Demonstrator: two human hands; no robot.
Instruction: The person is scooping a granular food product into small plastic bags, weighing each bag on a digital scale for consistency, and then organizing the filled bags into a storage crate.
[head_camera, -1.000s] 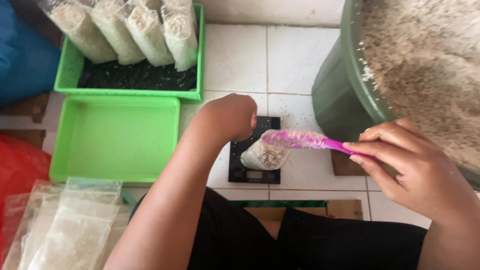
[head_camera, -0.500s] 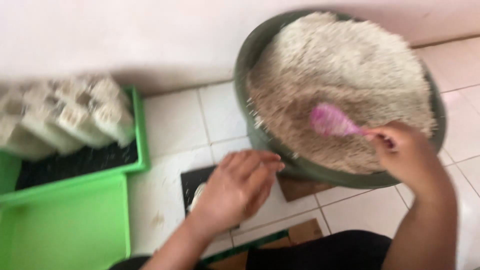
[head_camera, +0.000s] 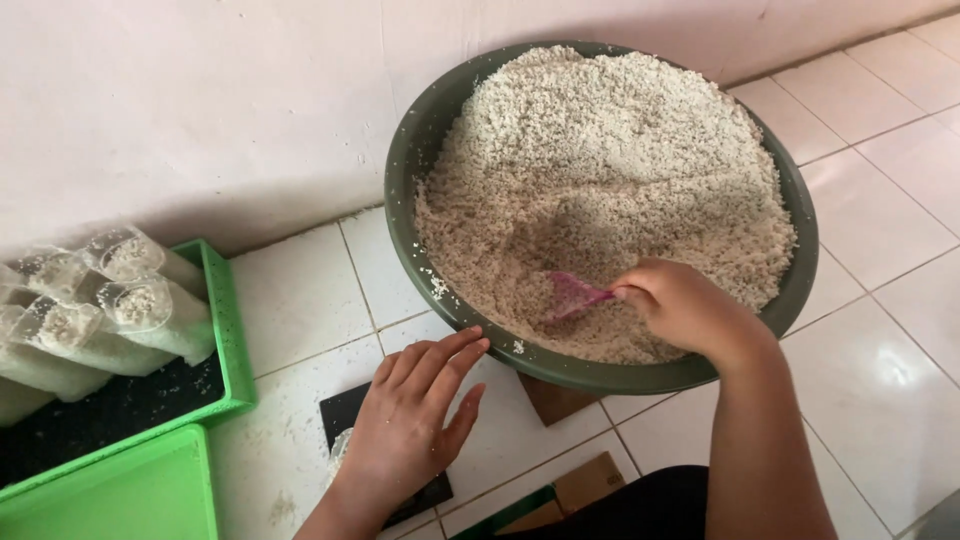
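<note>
Right hand (head_camera: 690, 312) closed around the handle of a pink scoop (head_camera: 572, 295), its bowl dug into the pale grain mix (head_camera: 600, 170) inside the large green basin (head_camera: 420, 130), far right of the tiled floor. Left hand (head_camera: 415, 415) open, fingers together, lying flat over a small bag on the black scale (head_camera: 345, 415), near centre. Filled clear bags (head_camera: 110, 300) lie in a green tray (head_camera: 228, 330), far left.

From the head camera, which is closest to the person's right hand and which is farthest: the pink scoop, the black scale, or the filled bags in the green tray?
1. Pink scoop: in the right hand, inside the basin.
2. Black scale: lower middle, under the left hand.
3. Filled bags: far left, in the green tray.
</note>
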